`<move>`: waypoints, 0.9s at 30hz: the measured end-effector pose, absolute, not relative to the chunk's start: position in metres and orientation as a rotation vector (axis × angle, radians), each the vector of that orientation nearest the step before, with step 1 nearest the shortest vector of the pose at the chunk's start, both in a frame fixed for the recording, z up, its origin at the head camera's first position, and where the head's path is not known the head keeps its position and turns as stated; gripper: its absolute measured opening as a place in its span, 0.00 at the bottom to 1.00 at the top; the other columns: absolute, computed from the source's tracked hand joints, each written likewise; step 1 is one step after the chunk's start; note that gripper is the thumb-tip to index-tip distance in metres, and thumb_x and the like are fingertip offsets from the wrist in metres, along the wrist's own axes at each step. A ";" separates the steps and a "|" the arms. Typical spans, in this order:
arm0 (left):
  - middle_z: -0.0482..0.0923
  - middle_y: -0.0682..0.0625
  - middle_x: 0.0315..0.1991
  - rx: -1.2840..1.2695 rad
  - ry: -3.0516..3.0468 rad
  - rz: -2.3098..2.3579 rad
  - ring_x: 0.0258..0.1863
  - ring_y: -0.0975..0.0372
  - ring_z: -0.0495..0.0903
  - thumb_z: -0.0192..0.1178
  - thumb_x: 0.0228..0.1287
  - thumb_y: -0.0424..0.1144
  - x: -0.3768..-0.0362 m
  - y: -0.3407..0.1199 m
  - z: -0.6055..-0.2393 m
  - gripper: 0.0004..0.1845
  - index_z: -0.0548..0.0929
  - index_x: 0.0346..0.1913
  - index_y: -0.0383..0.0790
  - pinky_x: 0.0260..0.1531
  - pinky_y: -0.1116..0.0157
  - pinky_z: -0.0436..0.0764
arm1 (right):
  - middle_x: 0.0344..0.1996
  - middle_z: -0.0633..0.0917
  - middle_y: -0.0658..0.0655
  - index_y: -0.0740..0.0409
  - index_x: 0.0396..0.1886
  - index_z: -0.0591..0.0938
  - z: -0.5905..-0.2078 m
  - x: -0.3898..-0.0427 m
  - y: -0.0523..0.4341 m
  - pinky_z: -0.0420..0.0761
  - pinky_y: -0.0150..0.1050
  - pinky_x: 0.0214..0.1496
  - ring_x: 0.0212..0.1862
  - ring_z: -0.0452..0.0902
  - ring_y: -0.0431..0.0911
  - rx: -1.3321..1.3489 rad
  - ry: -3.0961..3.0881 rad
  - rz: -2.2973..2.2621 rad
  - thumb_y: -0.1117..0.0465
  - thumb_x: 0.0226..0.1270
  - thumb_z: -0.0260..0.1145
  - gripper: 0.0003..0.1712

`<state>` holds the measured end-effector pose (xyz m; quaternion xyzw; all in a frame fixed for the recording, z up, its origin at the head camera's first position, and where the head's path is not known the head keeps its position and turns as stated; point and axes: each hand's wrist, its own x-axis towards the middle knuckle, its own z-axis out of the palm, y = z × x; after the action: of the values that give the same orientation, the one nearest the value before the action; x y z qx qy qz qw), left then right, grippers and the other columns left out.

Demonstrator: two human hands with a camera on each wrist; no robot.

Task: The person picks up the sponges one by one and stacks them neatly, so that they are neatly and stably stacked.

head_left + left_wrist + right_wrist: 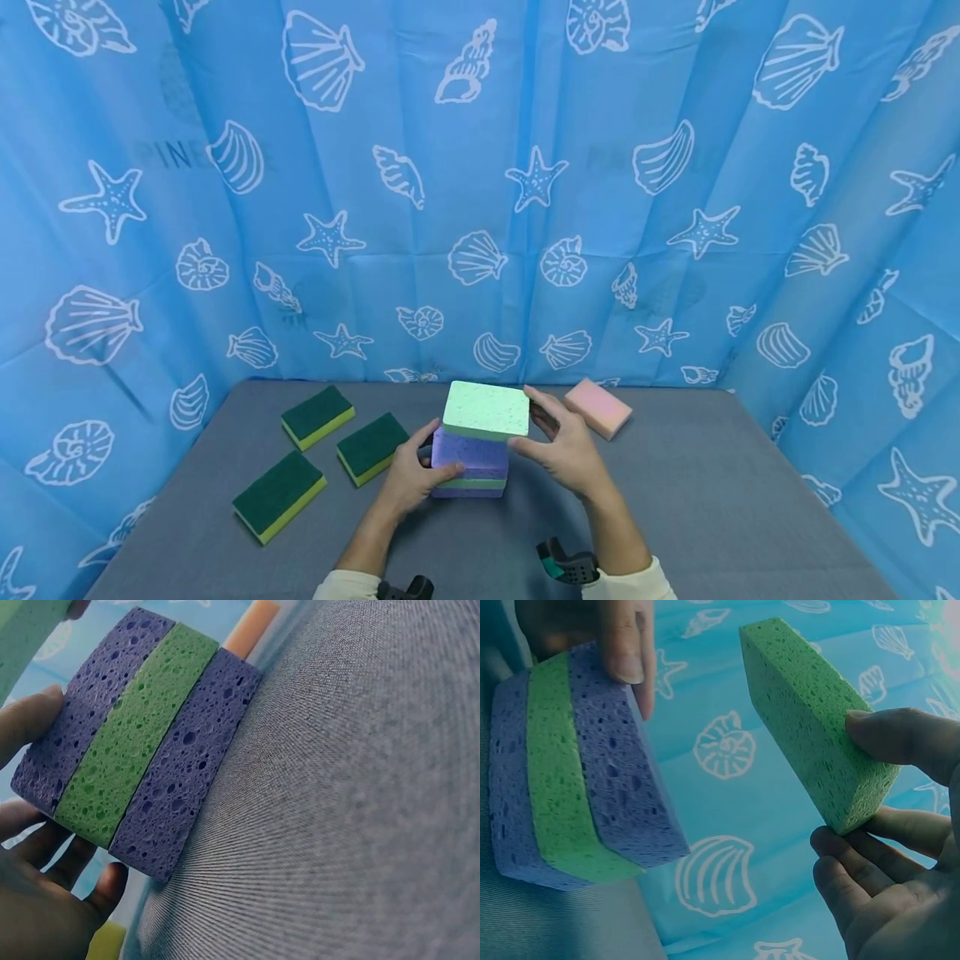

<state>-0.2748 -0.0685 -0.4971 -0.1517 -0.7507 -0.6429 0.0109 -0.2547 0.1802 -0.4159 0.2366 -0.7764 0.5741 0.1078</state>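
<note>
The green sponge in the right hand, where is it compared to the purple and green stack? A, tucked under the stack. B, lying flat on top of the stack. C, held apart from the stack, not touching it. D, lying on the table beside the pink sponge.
C: in the right wrist view the green sponge, pinched by the right hand, shows open gap between it and the stack.

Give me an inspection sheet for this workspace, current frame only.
Surface: grey cloth table.
Job's things: sponge stack, purple-green-purple; green sponge held just above it, apart in the right wrist view.
Clutter: three dark green scrub sponges at left; pink sponge behind.
Hands: left hand grips the stack; right hand pinches the green sponge.
Cables: nothing seen.
Surroundings: blue seashell curtain on three sides.
</note>
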 end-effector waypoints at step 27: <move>0.68 0.37 0.58 -0.532 -2.295 -2.084 0.45 0.51 0.78 0.73 0.54 0.37 -0.274 -0.070 -0.499 0.46 0.59 0.73 0.34 0.38 0.62 0.81 | 0.63 0.71 0.63 0.63 0.70 0.67 -0.444 -0.268 0.175 0.66 0.40 0.63 0.65 0.65 0.55 0.680 -2.434 1.734 0.64 0.55 0.76 0.43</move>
<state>-0.2736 -0.0698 -0.4991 -0.1691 -0.7296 -0.6626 -0.0019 -0.2684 0.1745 -0.4440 0.2216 -0.7935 0.5655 0.0383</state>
